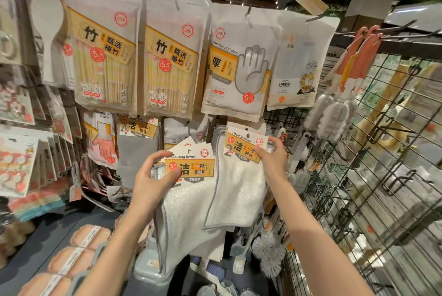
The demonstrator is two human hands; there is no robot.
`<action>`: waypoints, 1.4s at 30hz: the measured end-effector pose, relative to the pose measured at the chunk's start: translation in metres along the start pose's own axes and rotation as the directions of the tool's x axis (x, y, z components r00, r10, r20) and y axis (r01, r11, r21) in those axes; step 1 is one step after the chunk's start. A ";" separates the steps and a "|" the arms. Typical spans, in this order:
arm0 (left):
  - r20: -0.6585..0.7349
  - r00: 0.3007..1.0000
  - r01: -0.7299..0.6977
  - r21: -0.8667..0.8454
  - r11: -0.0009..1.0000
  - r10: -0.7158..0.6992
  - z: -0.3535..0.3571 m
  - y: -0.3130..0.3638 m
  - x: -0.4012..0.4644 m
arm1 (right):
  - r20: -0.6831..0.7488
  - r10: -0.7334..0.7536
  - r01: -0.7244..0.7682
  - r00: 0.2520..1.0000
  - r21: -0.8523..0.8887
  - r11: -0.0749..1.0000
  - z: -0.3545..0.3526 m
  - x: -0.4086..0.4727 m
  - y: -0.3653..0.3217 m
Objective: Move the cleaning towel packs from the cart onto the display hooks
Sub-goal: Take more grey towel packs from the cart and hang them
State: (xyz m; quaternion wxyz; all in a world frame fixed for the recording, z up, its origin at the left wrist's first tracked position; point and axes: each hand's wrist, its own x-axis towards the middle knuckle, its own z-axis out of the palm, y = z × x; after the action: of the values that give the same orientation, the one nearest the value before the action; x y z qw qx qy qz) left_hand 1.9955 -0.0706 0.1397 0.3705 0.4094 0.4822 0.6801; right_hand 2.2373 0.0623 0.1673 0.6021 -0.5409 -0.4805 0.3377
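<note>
The towel pack (189, 200) in the left hand (153, 176) is white cloth edged in grey, under a white card with an orange band, black characters and a red price dot. Right of it, a second pack (239, 188) shows the same colours. Above it, two chopstick bags (134, 56) are pale yellow with orange labels and red dots. Right of those, the glove bag (239, 64) is white with a grey hand print. Far right, the wire grid (382, 152) is black.
</note>
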 end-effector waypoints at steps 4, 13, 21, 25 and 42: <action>0.000 1.000 0.001 -0.007 1.000 -0.001 -0.001 -0.001 -0.002 | -0.027 0.000 -0.001 1.000 -0.044 0.999 0.004 0.004 0.000; 0.030 1.000 -0.005 -0.014 1.000 0.006 -0.001 -0.004 -0.006 | -0.117 -0.079 0.060 0.990 -0.161 0.985 0.019 0.022 0.002; 0.049 0.999 -0.005 -0.029 1.000 0.006 0.009 -0.001 -0.006 | -0.114 -0.179 0.145 0.977 -0.258 0.955 0.022 0.033 0.006; 0.067 0.998 -0.004 -0.039 0.999 0.007 0.009 -0.002 -0.007 | -0.083 -0.171 0.145 0.982 -0.255 0.956 0.022 0.034 0.005; 0.107 0.994 -0.032 -0.023 0.999 0.034 0.018 0.005 -0.022 | 0.257 -0.252 0.331 0.933 -0.341 0.880 -0.025 -0.017 -0.012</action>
State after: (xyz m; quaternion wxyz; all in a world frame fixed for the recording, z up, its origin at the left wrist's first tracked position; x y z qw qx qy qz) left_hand 2.0200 -0.0850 0.1436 0.3890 0.4493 0.4473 0.6684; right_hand 2.2547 0.0366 0.1762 0.4776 -0.5301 -0.6722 0.1976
